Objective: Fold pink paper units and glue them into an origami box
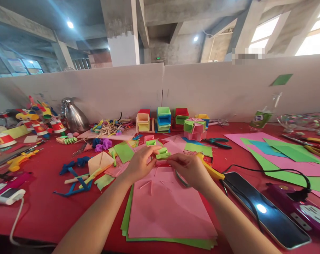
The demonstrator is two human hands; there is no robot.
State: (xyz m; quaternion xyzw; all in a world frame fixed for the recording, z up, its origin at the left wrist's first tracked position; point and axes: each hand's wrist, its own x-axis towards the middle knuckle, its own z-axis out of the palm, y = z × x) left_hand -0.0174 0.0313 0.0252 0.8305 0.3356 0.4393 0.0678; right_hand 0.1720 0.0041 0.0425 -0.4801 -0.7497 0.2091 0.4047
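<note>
Between both hands is a small folded green paper piece [163, 155]. My left hand [142, 162] pinches its left side, fingers closed. On its right edge my right hand [188, 167] has its thumb and fingers pressed together. Below them lies a stack of pink paper [167, 208] with green sheets under it and thin pink strips on top. Just beyond the hands are a small green folded piece [150, 143] and a pink one. Folded paper boxes [164, 120] in green, blue and red stand further back.
A yellow glue gun [213, 171] lies right of my right hand, near a black phone [266, 208] and a purple power strip [295, 204]. Pliers [218, 143] lie behind. Paper scraps and blue strips [73, 187] are at left, a metal jug [73, 114] behind.
</note>
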